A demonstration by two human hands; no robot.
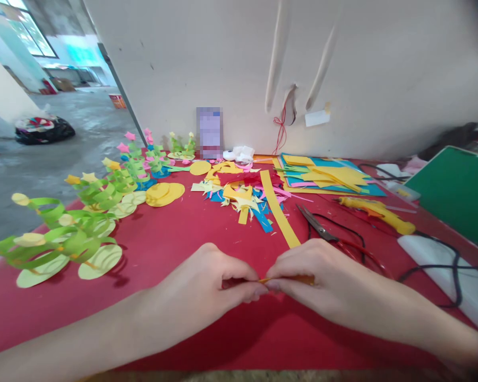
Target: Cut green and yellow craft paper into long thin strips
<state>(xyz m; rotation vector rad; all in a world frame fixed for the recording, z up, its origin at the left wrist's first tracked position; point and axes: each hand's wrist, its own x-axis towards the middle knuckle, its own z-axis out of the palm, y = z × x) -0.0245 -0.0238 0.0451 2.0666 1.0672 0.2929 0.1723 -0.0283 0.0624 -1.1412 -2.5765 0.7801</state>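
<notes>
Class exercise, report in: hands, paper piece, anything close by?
Left hand and right hand pinch small orange paper piece together. Scissors lie just beyond right hand.

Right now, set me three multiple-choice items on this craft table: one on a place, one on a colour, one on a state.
1. Where do the scissors lie?
A. beside the long yellow strip, beyond the right hand
B. among the green paper plants
C. on the green board

2. What colour is the table cover?
A. blue
B. red
C. white

3. What are the two hands doing?
A. lying flat and apart
B. holding the scissors
C. pinching a small orange-yellow piece between their fingertips

Answers:
1 A: the scissors rest just right of the strip, past the right hand's knuckles.
2 B: bare red cover shows all round the paper scraps.
3 C: the left hand and right hand meet fingertip to fingertip on the piece, and the scissors lie untouched.
</notes>
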